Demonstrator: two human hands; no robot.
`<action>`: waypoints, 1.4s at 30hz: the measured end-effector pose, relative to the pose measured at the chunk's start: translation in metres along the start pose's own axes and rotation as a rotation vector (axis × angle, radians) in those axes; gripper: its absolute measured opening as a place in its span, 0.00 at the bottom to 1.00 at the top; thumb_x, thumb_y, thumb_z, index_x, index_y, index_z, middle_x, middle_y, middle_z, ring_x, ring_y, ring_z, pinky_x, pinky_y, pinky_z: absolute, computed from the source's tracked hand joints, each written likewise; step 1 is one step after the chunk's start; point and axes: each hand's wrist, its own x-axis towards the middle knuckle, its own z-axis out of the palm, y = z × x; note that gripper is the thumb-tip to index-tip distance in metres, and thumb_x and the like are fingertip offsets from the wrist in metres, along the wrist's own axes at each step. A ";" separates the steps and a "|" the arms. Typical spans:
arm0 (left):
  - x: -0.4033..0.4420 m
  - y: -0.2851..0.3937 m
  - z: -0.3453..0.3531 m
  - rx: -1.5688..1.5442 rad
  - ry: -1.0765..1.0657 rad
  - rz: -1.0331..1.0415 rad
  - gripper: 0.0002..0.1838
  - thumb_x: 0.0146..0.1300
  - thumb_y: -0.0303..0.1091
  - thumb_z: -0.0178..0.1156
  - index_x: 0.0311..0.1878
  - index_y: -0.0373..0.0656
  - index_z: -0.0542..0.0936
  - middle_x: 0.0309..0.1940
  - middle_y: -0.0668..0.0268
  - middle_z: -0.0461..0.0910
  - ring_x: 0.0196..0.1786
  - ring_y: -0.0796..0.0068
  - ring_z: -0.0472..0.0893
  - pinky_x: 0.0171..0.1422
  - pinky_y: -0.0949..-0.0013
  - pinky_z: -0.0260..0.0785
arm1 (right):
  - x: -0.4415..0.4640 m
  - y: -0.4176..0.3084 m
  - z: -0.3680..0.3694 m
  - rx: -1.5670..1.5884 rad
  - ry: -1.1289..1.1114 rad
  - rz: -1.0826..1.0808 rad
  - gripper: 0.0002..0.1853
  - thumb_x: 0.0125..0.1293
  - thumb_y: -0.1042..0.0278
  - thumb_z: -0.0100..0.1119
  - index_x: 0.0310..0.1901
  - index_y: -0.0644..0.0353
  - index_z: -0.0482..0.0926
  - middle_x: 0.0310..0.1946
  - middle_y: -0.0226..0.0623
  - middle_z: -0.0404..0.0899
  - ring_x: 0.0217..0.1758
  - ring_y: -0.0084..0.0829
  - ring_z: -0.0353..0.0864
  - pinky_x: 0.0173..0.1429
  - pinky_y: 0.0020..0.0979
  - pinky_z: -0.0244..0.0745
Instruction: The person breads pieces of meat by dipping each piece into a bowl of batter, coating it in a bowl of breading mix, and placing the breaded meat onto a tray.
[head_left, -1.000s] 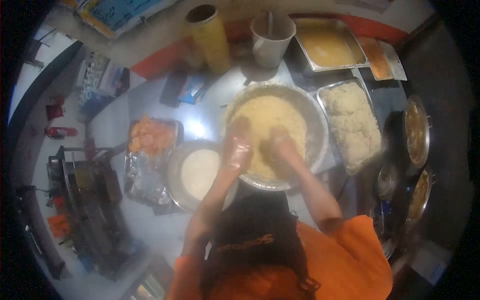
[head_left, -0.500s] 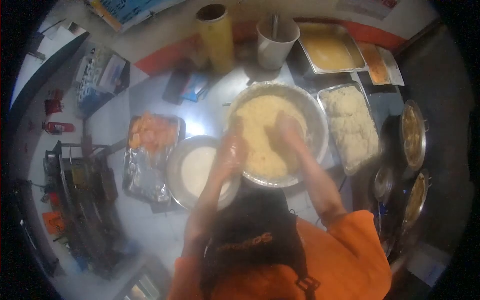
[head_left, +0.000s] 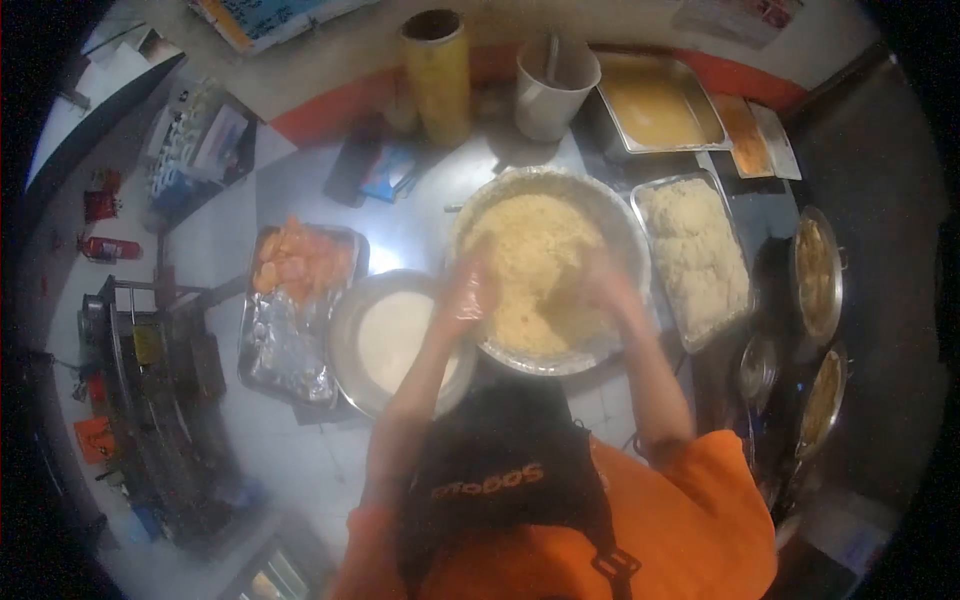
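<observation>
I have the metal basin (head_left: 628, 225) at mid-counter, its right rim just beside the tray of pale, lumpy stuff (head_left: 662, 276) and its left close to the bowl of white contents (head_left: 345, 350), with a strip of shiny counter (head_left: 430, 225) showing off its far-left edge. Inside, the yellow crumbly mixture (head_left: 540, 260) spreads between the left hand (head_left: 473, 287) and right hand (head_left: 608, 285), both touching it near opposite walls; blur keeps me from telling how wide either hand is or whether it grips any.
</observation>
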 end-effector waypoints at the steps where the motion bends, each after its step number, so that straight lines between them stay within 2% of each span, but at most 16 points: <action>1: -0.001 -0.005 0.005 0.010 -0.022 -0.030 0.30 0.61 0.25 0.54 0.70 0.40 0.71 0.62 0.49 0.77 0.64 0.53 0.78 0.68 0.64 0.69 | -0.006 0.000 0.009 -0.174 -0.013 0.102 0.33 0.56 0.58 0.70 0.62 0.64 0.75 0.54 0.55 0.81 0.59 0.47 0.80 0.65 0.38 0.72; 3: -0.001 -0.026 0.022 0.427 0.055 0.249 0.34 0.61 0.28 0.55 0.73 0.42 0.66 0.64 0.46 0.74 0.65 0.47 0.75 0.70 0.59 0.69 | -0.023 -0.027 -0.006 -0.371 -0.149 0.229 0.32 0.57 0.60 0.68 0.61 0.67 0.73 0.54 0.58 0.80 0.60 0.49 0.79 0.65 0.39 0.72; 8: 0.005 -0.035 0.043 -0.039 -0.092 -0.147 0.37 0.60 0.29 0.55 0.75 0.40 0.61 0.69 0.41 0.67 0.70 0.47 0.70 0.75 0.57 0.61 | -0.016 0.018 0.018 -0.047 -0.108 0.151 0.27 0.50 0.55 0.70 0.50 0.63 0.80 0.48 0.58 0.81 0.51 0.49 0.83 0.54 0.43 0.77; 11: 0.003 0.002 0.016 0.423 -0.072 0.200 0.36 0.61 0.28 0.54 0.74 0.36 0.61 0.67 0.39 0.68 0.68 0.44 0.71 0.75 0.57 0.61 | -0.024 -0.022 -0.023 0.114 -0.074 0.082 0.28 0.48 0.56 0.70 0.48 0.66 0.80 0.45 0.60 0.82 0.48 0.52 0.83 0.50 0.44 0.78; 13: 0.009 0.030 0.009 0.216 -0.295 -0.230 0.31 0.67 0.32 0.47 0.73 0.34 0.63 0.73 0.42 0.61 0.74 0.46 0.63 0.79 0.56 0.53 | -0.009 -0.021 0.003 -0.262 -0.527 0.084 0.19 0.55 0.63 0.67 0.44 0.66 0.78 0.42 0.60 0.81 0.46 0.57 0.82 0.50 0.46 0.78; 16: 0.002 0.020 0.014 0.352 -0.232 -0.026 0.31 0.68 0.33 0.48 0.73 0.34 0.63 0.73 0.43 0.61 0.75 0.48 0.62 0.79 0.58 0.52 | -0.026 -0.031 -0.003 0.183 -0.039 0.202 0.18 0.58 0.65 0.65 0.46 0.67 0.80 0.43 0.62 0.81 0.48 0.57 0.82 0.50 0.45 0.79; 20: 0.007 -0.010 0.036 0.099 -0.116 0.129 0.31 0.69 0.33 0.47 0.74 0.34 0.62 0.74 0.45 0.61 0.76 0.49 0.60 0.81 0.57 0.49 | -0.014 -0.055 -0.050 0.254 -0.112 0.145 0.23 0.59 0.69 0.61 0.56 0.70 0.78 0.51 0.64 0.79 0.54 0.54 0.82 0.64 0.43 0.74; 22: 0.006 -0.004 0.046 0.912 -0.160 0.396 0.30 0.70 0.35 0.44 0.74 0.35 0.62 0.75 0.48 0.61 0.77 0.49 0.59 0.83 0.56 0.45 | -0.004 -0.051 -0.029 -0.489 0.072 -0.274 0.24 0.62 0.70 0.58 0.58 0.75 0.75 0.55 0.62 0.78 0.57 0.51 0.81 0.73 0.46 0.63; 23: 0.006 -0.001 0.048 0.912 -0.165 0.410 0.30 0.70 0.35 0.44 0.74 0.35 0.62 0.75 0.48 0.61 0.77 0.49 0.59 0.83 0.56 0.45 | -0.002 -0.047 -0.021 -0.739 0.160 -0.400 0.25 0.62 0.70 0.57 0.59 0.76 0.74 0.56 0.61 0.78 0.58 0.50 0.81 0.76 0.46 0.60; 27: -0.001 0.002 0.046 0.935 -0.301 0.324 0.33 0.65 0.34 0.52 0.73 0.35 0.63 0.75 0.50 0.61 0.79 0.52 0.57 0.84 0.56 0.38 | 0.000 -0.029 -0.013 -0.519 0.355 -0.454 0.26 0.66 0.64 0.54 0.59 0.79 0.73 0.58 0.60 0.77 0.61 0.48 0.79 0.79 0.45 0.56; 29: 0.011 0.000 0.036 0.799 -0.301 0.470 0.45 0.57 0.38 0.64 0.75 0.30 0.58 0.64 0.47 0.73 0.67 0.53 0.73 0.76 0.54 0.59 | 0.014 -0.031 -0.048 0.300 -0.067 0.131 0.26 0.69 0.61 0.52 0.60 0.75 0.74 0.58 0.60 0.77 0.60 0.48 0.80 0.74 0.44 0.65; 31: 0.007 0.030 0.009 0.667 -0.380 0.156 0.44 0.53 0.32 0.67 0.74 0.33 0.62 0.47 0.50 0.82 0.48 0.54 0.82 0.56 0.54 0.75 | 0.020 -0.011 -0.043 0.169 -0.031 0.075 0.25 0.73 0.54 0.50 0.56 0.72 0.77 0.55 0.57 0.79 0.56 0.46 0.81 0.64 0.44 0.72; 34: -0.011 0.025 -0.023 0.353 -0.259 0.189 0.38 0.54 0.24 0.61 0.72 0.38 0.67 0.32 0.56 0.80 0.36 0.62 0.81 0.43 0.62 0.76 | 0.014 -0.033 -0.047 -0.016 -0.096 0.244 0.26 0.73 0.49 0.52 0.54 0.70 0.79 0.51 0.57 0.81 0.52 0.47 0.82 0.60 0.44 0.74; 35: -0.022 0.071 -0.036 0.417 -0.315 -0.082 0.37 0.55 0.23 0.60 0.72 0.39 0.68 0.32 0.57 0.79 0.36 0.65 0.80 0.44 0.65 0.75 | 0.008 -0.036 -0.059 0.142 -0.117 0.236 0.28 0.72 0.47 0.55 0.54 0.70 0.79 0.51 0.59 0.80 0.54 0.48 0.81 0.61 0.43 0.74; 38: -0.030 0.062 -0.052 0.430 -0.202 0.239 0.35 0.57 0.22 0.58 0.72 0.37 0.68 0.40 0.55 0.81 0.44 0.64 0.81 0.51 0.66 0.74 | 0.007 -0.025 -0.054 0.408 -0.077 0.217 0.32 0.69 0.44 0.59 0.58 0.70 0.77 0.55 0.63 0.78 0.59 0.51 0.79 0.65 0.42 0.72; 42: -0.039 0.051 -0.055 0.083 -0.129 0.195 0.33 0.61 0.24 0.59 0.71 0.37 0.68 0.52 0.50 0.80 0.55 0.58 0.79 0.60 0.66 0.70 | -0.007 -0.020 -0.053 0.738 0.091 0.185 0.38 0.66 0.42 0.63 0.64 0.69 0.72 0.60 0.61 0.75 0.64 0.50 0.76 0.68 0.41 0.70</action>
